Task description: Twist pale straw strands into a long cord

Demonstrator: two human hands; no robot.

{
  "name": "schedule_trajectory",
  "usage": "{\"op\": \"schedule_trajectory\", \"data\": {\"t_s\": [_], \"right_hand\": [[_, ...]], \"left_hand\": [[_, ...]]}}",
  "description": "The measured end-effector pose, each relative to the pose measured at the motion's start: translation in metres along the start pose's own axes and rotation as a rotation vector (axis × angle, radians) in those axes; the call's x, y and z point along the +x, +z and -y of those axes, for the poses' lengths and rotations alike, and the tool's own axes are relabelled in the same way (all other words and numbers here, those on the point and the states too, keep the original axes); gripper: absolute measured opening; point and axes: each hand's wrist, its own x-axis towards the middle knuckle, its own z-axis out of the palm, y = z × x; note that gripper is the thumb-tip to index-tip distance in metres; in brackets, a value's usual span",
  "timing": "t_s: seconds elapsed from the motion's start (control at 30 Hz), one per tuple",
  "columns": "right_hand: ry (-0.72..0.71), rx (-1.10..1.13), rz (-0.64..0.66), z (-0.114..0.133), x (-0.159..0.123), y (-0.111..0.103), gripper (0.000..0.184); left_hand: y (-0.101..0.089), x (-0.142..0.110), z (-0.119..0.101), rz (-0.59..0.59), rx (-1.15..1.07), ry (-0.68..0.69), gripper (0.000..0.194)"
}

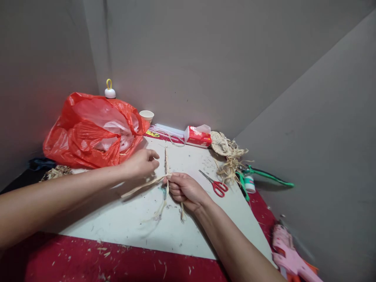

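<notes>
Straw strands (150, 183), pale (ends loose)

Left of and beyond the left hand (143, 162) sits the bag (73, 139); the cup (147, 115) stands beyond that hand. Strands (141, 188) lie in the right hand (185, 189), with scissors (216, 185) right of it, the glue gun (283, 243) farther right, the tissue pack (199, 137) beyond.

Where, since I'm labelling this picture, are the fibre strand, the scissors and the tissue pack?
Fibre strand (166, 161): head view, on its straight far stretch.
Scissors (213, 182): head view, near where blades meet red handles.
Tissue pack (199, 138): head view, on its red front.
</notes>
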Motion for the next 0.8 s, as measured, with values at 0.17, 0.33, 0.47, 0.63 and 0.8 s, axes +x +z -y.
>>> {"op": "schedule_trajectory", "data": {"t_s": [0.17,0.33,0.47,0.63,0.8], "right_hand": [[0.020,-0.004,0.034,0.001,0.001,-0.003,0.022],[0.052,-0.028,0.052,0.007,-0.002,-0.009,0.021],[0.065,-0.088,0.076,0.011,-0.003,-0.014,0.024],[-0.009,-0.283,0.038,0.013,-0.003,-0.016,0.027],[-0.058,-0.496,0.003,0.013,-0.003,-0.018,0.027]], "left_hand": [[0.032,0.006,0.013,0.337,-0.410,-0.173,0.006],[0.034,0.007,0.013,0.406,-0.255,-0.050,0.015],[0.027,0.009,0.009,0.312,0.019,0.153,0.020],[0.027,0.015,0.011,0.332,0.101,0.214,0.020],[0.033,0.023,0.021,0.374,-0.050,0.089,0.024]]}}
